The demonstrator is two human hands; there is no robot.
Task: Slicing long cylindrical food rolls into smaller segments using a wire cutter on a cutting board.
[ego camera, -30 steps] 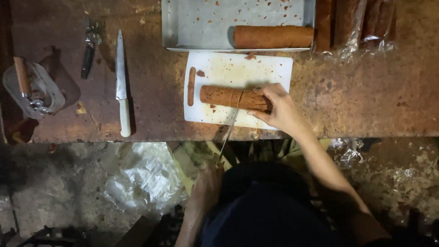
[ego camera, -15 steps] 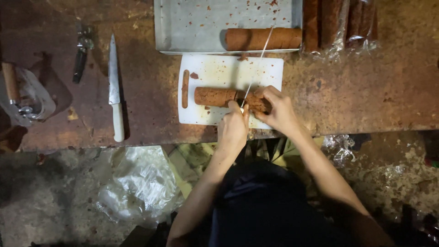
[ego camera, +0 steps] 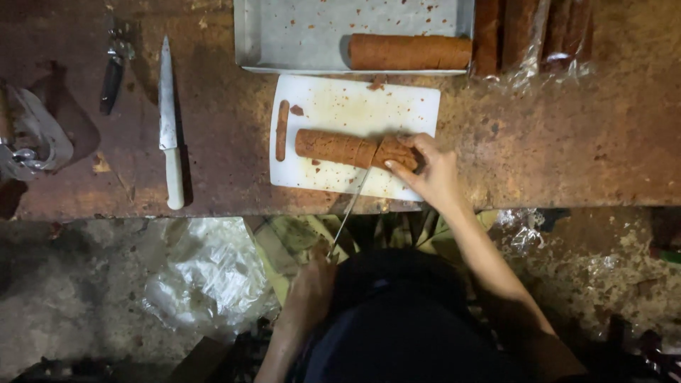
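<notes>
Left hand is sitting closest in, fingers pinched around a thin pale string running toward 1 o'clock. Right hand is pressing curled fingers on the brown cylindrical log, lying across the white rectangular cutting board. Another brown log is resting on the metal tray at 12.

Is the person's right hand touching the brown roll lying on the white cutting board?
Touching. The head view shows the right hand with its fingers pressed on the right end of the brown cylindrical roll on the white cutting board.
</notes>
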